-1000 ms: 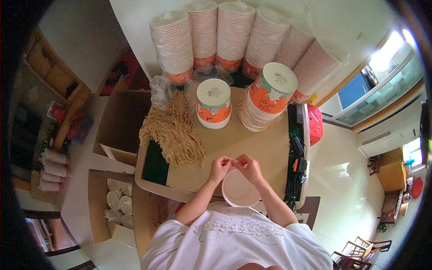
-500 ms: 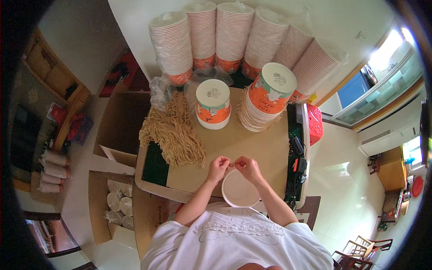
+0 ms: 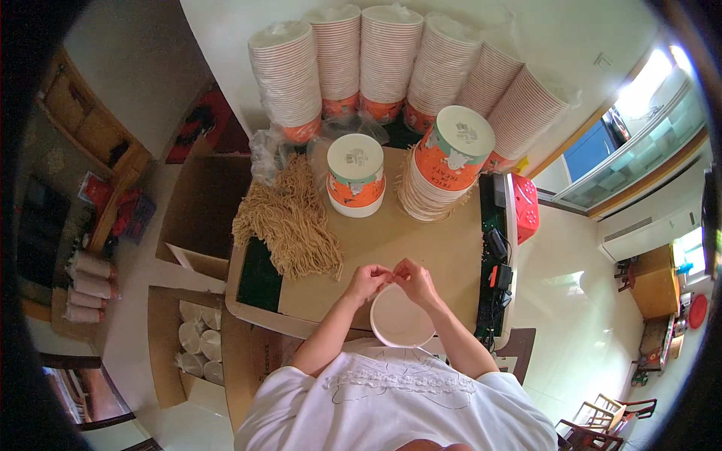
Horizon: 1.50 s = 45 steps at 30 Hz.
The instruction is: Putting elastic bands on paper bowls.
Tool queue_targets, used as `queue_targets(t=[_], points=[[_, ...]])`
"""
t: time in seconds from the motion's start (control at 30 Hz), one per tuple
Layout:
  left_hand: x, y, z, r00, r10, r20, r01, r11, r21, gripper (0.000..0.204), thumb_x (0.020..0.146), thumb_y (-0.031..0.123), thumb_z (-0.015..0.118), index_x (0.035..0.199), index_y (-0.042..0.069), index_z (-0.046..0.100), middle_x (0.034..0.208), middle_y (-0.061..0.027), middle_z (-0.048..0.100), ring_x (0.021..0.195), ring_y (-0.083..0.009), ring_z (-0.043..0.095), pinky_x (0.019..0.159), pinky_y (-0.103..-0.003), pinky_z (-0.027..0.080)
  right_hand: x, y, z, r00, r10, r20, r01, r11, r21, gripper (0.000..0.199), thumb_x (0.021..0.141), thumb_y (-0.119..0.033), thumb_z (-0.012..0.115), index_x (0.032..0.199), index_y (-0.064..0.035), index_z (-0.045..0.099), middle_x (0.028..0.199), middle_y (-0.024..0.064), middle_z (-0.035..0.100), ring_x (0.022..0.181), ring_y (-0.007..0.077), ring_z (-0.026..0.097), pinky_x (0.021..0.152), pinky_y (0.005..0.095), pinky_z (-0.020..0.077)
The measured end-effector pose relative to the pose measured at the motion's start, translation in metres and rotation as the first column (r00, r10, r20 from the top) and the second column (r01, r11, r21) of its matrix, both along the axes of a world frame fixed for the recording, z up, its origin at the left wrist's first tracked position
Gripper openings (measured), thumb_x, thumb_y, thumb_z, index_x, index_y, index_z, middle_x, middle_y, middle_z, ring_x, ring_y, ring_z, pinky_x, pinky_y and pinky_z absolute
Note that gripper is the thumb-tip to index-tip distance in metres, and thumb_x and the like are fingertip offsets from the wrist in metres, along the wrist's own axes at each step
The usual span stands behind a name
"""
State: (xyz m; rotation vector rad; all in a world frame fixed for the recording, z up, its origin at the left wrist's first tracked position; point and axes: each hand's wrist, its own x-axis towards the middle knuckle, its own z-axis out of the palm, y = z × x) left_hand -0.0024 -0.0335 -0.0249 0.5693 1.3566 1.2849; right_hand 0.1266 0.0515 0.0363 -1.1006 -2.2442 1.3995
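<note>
At the near edge of the brown cardboard-topped table [image 3: 421, 240], the left hand [image 3: 366, 281] and right hand [image 3: 416, 280] meet fingertip to fingertip, pinching something too small to make out, just above the rim of an open white paper bowl [image 3: 400, 319]. A heap of tan fibre strands [image 3: 289, 222] lies toward the table's left edge.

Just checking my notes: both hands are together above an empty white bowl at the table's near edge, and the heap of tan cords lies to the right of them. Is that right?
Not quite. In the head view the heap of tan cords lies to the left of the hands, not the right. The rest holds: left hand and right hand meet above the empty white bowl at the table's near edge.
</note>
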Motion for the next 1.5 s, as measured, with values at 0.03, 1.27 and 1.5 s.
queue_targets(t=[0.03, 1.27, 1.5], points=[[0.0, 0.001, 0.004, 1.0, 0.002, 0.009, -0.002, 1.0, 0.004, 0.01, 0.081, 0.012, 0.059, 0.088, 0.005, 0.063, 0.072, 0.0016, 0.06, 0.059, -0.0046, 0.051, 0.05, -0.019, 0.039, 0.001, 0.0, 0.0, 1.0, -0.006, -0.009, 0.006, 1.0, 0.0, 0.011, 0.073, -0.007, 0.063, 0.08, -0.0016, 0.056, 0.07, 0.0086, 0.062, 0.065, 0.0165, 0.06, 0.06, 0.0295, 0.0477], [0.013, 0.013, 0.003, 0.445, 0.337, -0.829, -0.051, 0.934, 0.352, 0.008, 0.078, 0.007, 0.054, 0.071, 0.003, 0.053, 0.07, -0.0128, 0.056, 0.069, -0.031, 0.055, 0.062, -0.039, 0.044, -0.001, 0.003, -0.023, 0.999, 0.009, 0.036, -0.017, 0.974, 0.228, 0.013, 0.074, -0.015, 0.063, 0.079, -0.0026, 0.063, 0.064, 0.0113, 0.061, 0.057, 0.015, 0.058, 0.053, 0.0292, 0.0453], [0.008, 0.026, 0.001, 0.808, 0.174, -0.563, -0.106, 0.983, 0.151, 0.011, 0.082, 0.013, 0.056, 0.086, 0.003, 0.058, 0.079, -0.0103, 0.063, 0.074, -0.021, 0.061, 0.068, -0.033, 0.047, 0.002, 0.034, -0.028, 0.999, 0.021, 0.033, -0.008, 0.941, -0.337, 0.014, 0.079, -0.019, 0.061, 0.077, -0.0061, 0.065, 0.068, 0.0075, 0.064, 0.056, 0.02, 0.058, 0.056, 0.0287, 0.0469]])
